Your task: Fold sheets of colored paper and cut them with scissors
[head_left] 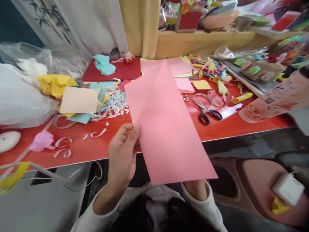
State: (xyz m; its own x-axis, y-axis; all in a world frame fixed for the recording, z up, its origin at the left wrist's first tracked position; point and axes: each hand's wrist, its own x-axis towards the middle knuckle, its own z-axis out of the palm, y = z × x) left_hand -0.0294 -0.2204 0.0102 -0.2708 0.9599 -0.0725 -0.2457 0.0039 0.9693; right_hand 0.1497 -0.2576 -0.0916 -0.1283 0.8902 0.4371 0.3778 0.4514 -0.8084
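Note:
A sheet of pink paper (pixel 169 129) is held up in front of me over the table's front edge. Its far end comes to a point, with a faint crease running down from it. My left hand (pixel 124 146) pinches the sheet's left edge between thumb and fingers. Behind the paper is my right hand (pixel 195 187); only the wrist and heel show below the sheet's lower edge, and its fingers are hidden. To the right of the sheet lie scissors (pixel 209 115) with black handles, blades pointing away from me.
Paper shreds (pixel 118 101) and a cream square (pixel 79 100) lie on the red table (pixel 96 151) at left. Pink squares (pixel 184 84) and a yellow cutter (pixel 242 98) are at right. A pink tumbler (pixel 275 96) stands near the right edge. A stool (pixel 260 180) is below.

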